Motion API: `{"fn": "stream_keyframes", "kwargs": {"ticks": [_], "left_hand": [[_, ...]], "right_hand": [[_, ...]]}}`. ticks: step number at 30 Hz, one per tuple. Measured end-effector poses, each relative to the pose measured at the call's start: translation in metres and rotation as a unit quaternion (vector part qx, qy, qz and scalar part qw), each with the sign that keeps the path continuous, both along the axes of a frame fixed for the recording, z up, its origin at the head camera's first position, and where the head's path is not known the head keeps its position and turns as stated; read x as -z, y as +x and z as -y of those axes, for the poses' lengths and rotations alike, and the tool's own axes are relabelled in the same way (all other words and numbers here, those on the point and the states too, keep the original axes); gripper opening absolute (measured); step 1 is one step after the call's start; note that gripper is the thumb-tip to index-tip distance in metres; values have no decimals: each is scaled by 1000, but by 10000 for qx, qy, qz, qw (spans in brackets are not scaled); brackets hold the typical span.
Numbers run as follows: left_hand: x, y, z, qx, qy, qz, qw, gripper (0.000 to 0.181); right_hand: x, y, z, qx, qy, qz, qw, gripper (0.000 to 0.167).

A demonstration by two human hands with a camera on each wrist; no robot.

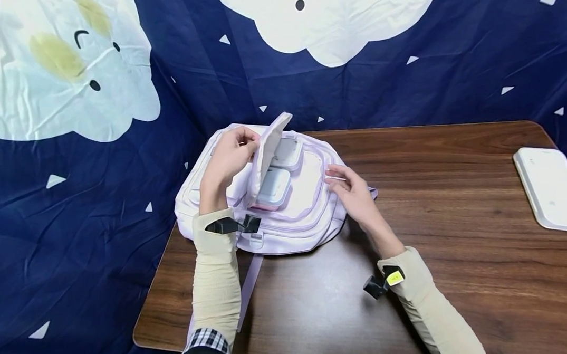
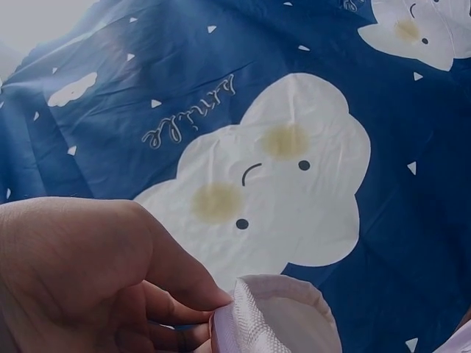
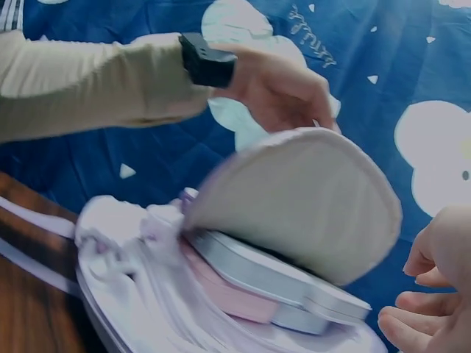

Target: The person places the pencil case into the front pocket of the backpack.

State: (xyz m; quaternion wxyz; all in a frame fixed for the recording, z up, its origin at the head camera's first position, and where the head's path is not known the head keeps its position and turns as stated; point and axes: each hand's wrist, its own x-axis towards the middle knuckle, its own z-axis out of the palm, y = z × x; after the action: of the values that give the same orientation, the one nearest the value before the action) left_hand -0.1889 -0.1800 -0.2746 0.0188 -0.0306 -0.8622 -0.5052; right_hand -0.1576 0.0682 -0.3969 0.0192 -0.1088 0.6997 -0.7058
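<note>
A pale lilac backpack (image 1: 285, 244) lies on the table with its front pocket unzipped. My left hand (image 1: 228, 157) pinches the edge of the pocket flap (image 1: 266, 158) and holds it upright; the left wrist view shows thumb and fingers on that edge (image 2: 228, 327). Inside the pocket sit lidded boxes: one with a pale lid (image 1: 288, 152), and a nearer one (image 1: 273, 186) with a bluish lid and pink base. The right hand (image 1: 354, 193) is beside the pocket's right rim, fingers loosely bent and holding nothing; whether they touch the bag I cannot tell.
The wooden table (image 1: 434, 215) extends to the right, where a white flat case (image 1: 554, 186) lies near the far edge. A lilac strap (image 1: 250, 291) hangs from the bag toward the front. A navy cloud-print curtain (image 1: 184, 46) stands behind and at left.
</note>
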Motion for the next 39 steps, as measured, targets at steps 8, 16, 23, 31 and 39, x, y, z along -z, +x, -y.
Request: {"fn": "stream_keyframes", "kwargs": {"ticks": [8, 16, 23, 31, 39], "left_hand": [[0, 2, 4, 43, -64, 23, 10000, 13], [-1, 3, 9, 39, -104, 103, 9999, 14], [-3, 5, 12, 25, -148, 11, 9999, 14], [-4, 6, 15, 4, -155, 18, 9999, 15], [-2, 5, 12, 68, -181, -15, 9998, 13]], "right_hand": [[-2, 0, -39, 738, 357, -292, 9962, 41], [-2, 0, -67, 1186, 518, -509, 9903, 42], [1, 0, -92, 1539, 442, -623, 9851, 42], [3, 2, -124, 1980, 305, -598, 9779, 42], [7, 6, -152, 2448, 1073, -414, 9627, 46]]}}
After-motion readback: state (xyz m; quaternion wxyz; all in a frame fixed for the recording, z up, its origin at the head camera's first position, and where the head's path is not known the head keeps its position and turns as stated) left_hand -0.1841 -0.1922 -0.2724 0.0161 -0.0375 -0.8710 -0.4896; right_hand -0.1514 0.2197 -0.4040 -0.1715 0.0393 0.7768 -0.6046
